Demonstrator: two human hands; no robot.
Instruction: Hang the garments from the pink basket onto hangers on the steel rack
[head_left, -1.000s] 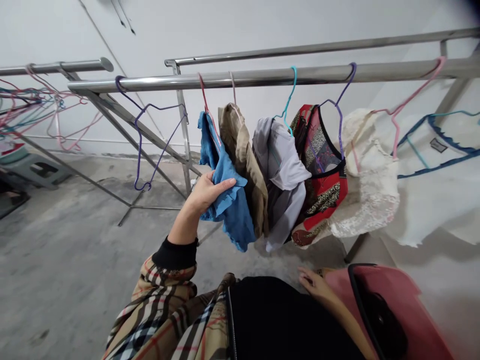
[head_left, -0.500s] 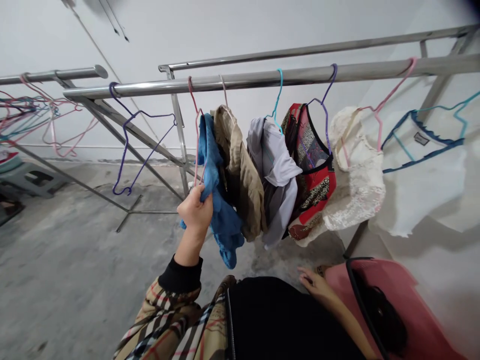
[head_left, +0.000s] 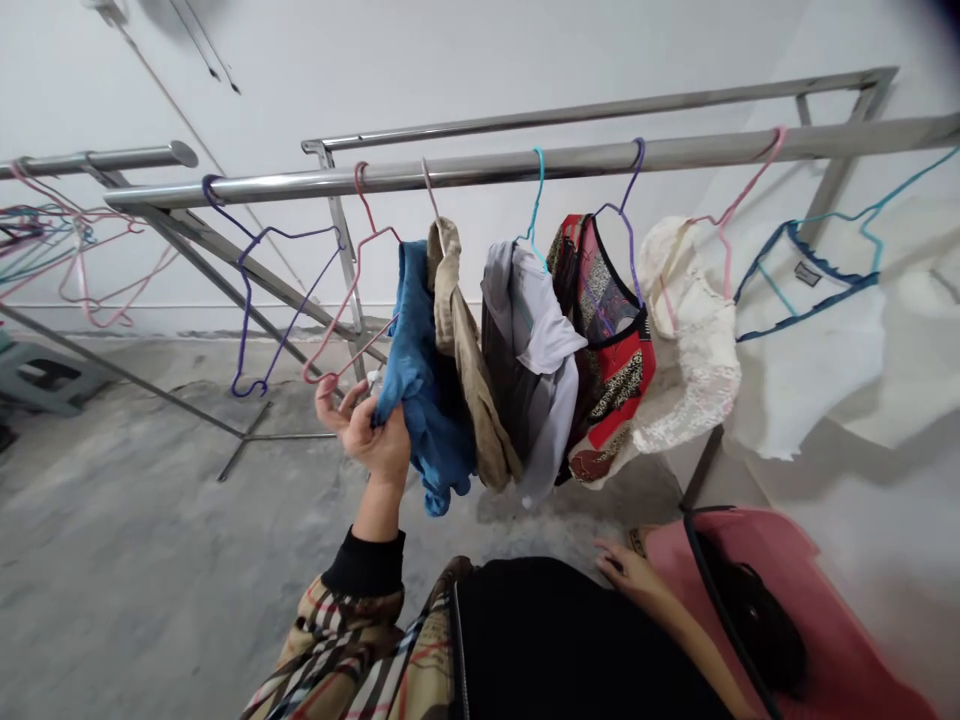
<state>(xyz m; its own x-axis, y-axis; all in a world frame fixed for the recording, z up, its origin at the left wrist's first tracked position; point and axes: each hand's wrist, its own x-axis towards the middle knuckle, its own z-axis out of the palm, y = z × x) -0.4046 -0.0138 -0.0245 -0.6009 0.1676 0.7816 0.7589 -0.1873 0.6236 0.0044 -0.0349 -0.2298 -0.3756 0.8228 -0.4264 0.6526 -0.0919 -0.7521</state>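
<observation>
My left hand [head_left: 367,430] is closed on the edge of a blue garment [head_left: 420,370] that hangs from a pink hanger [head_left: 352,300] on the steel rail [head_left: 465,170]. One finger hooks the hanger's lower corner, and the hanger is tilted out to the left, half bare. My right hand [head_left: 630,570] rests low by the rim of a pink basket [head_left: 787,620], fingers lying loosely apart and holding nothing. A tan garment [head_left: 465,340] hangs right beside the blue one.
Further right on the rail hang a grey shirt [head_left: 536,350], a red patterned top [head_left: 615,340], a white lace piece [head_left: 694,340] and a white blue-trimmed garment [head_left: 810,350]. An empty purple hanger [head_left: 262,290] hangs left. More empty hangers [head_left: 67,250] crowd a second rail. The floor is bare concrete.
My left hand has slid down and left along the blue garment, bunching it and pulling it partly off the pink hanger, which now swings out leftward. My right hand has stayed put.
</observation>
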